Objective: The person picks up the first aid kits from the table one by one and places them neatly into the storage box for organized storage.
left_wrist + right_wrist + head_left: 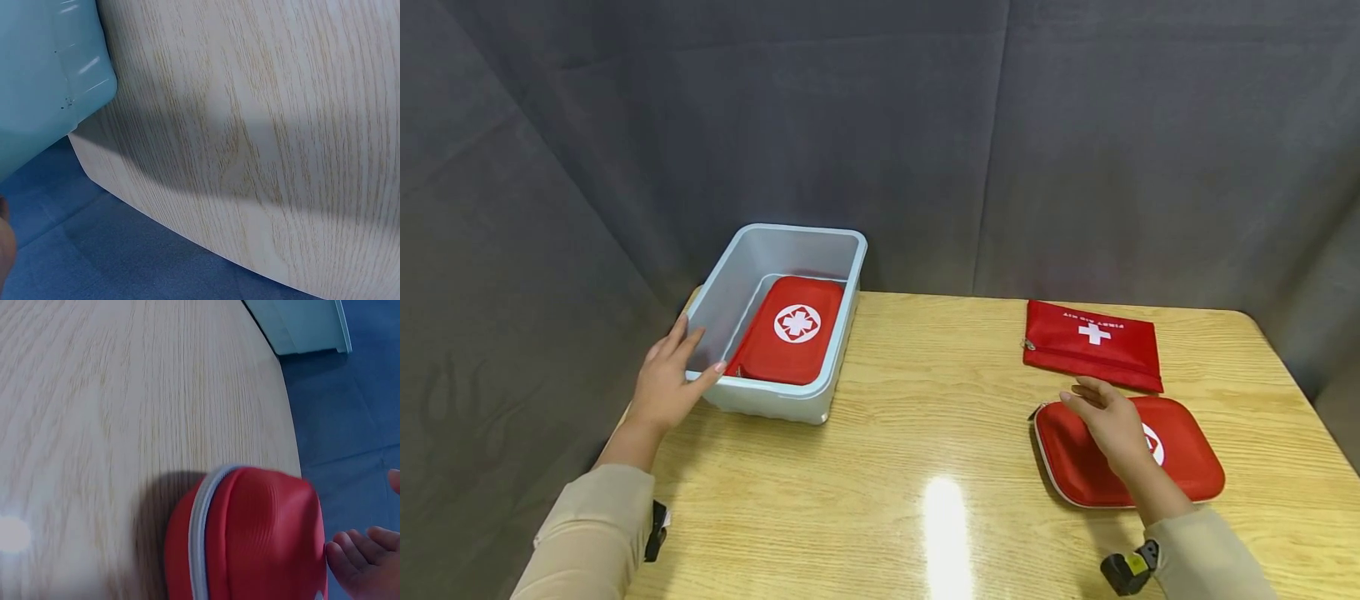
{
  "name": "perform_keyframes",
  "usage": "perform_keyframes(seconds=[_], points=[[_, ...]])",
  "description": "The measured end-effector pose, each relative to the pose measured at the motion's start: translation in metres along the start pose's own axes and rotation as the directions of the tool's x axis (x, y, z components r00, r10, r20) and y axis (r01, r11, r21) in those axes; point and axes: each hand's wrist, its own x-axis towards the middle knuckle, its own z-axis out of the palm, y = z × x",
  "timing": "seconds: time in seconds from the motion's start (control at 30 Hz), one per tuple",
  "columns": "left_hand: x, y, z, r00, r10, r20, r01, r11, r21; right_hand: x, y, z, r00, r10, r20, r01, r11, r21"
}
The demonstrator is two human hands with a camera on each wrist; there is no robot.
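My left hand (pixel 662 383) rests at the near-left corner of a grey-blue plastic bin (pixel 775 403), its fingers spread along the rim and the thumb reaching over the near edge. Inside the bin lies a red first aid case (pixel 767 333) with a white round emblem. On the right, my right hand (pixel 1112 425) hovers over a second red first aid case (pixel 1187 454), fingers loosely bent and holding nothing. Part of its white emblem is hidden by the hand. In the right wrist view, fingertips (pixel 340 550) overlap this case's edge, and its pale zipper shows.
Just beyond the right case lies a flat red first aid pouch (pixel 1093 354) with a white cross and a zipper. The wooden table (pixel 925 400) extends between the bin and the cases. A dark grey curtain (pixel 925 150) hangs behind and at the sides.
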Motion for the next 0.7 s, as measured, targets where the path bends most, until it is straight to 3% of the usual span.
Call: perform_keyframes(seconds=[0.23, 0.43, 0.6, 0.7], points=[[0.0, 0.0, 0.0, 1.0, 0.004, -0.01, -0.004, 1.0, -0.002, -0.02, -0.018, -0.022, 0.995, 0.093, -0.023, -0.092, 0.994, 0.059], [0.0, -0.002, 0.002, 1.0, 0.008, -0.022, -0.008, 1.0, 0.006, -0.023, 0.003, -0.033, 0.99, 0.088, -0.112, -0.084, 0.996, 0.042], [0.0, -0.003, 0.003, 0.999, 0.012, -0.03, -0.012, 1.0, 0.006, -0.026, 0.015, -0.045, 0.981, 0.142, -0.129, -0.127, 0.985, 0.118], [0.0, -0.003, 0.003, 0.999, 0.013, -0.03, -0.013, 1.0, 0.006, -0.02, 0.042, -0.053, 0.974, 0.144, -0.172, -0.12, 0.982, 0.143]])
